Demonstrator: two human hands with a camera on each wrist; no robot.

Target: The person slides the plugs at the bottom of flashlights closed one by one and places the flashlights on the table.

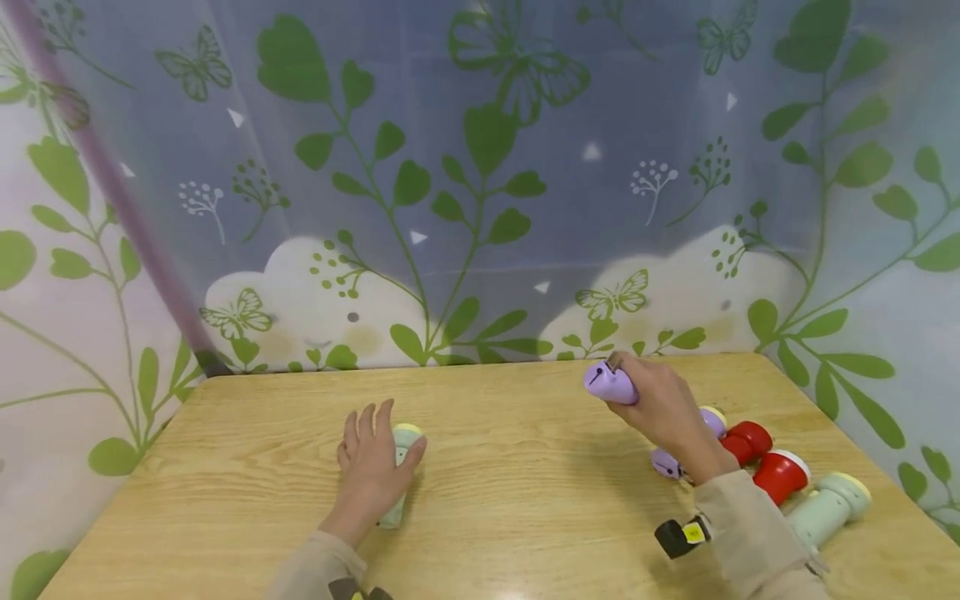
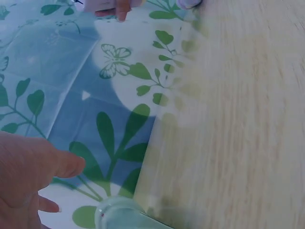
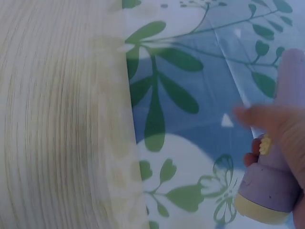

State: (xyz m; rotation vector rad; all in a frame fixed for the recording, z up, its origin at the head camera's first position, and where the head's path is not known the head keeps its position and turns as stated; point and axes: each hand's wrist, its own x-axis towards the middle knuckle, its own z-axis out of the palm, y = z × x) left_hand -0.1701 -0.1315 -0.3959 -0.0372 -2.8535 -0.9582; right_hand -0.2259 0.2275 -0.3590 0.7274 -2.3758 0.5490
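My right hand (image 1: 660, 404) grips a purple flashlight (image 1: 609, 385) above the right part of the table. In the right wrist view this flashlight (image 3: 269, 191) shows a yellow rim and a small yellow switch, with the fingers wrapped round its body. My left hand (image 1: 371, 471), its fingers spread, is over a mint-green flashlight (image 1: 392, 518) on the left part of the table. The hand covers part of that flashlight. In the left wrist view, the thumb stands apart from the mint flashlight's head (image 2: 119, 214).
Under and beside the right forearm lie purple pieces (image 1: 666, 463), red flashlights (image 1: 780, 477) and another mint flashlight (image 1: 825, 508), partly hidden by the sleeve. A leaf-patterned curtain (image 1: 480, 208) rises behind the wooden table (image 1: 510, 492).
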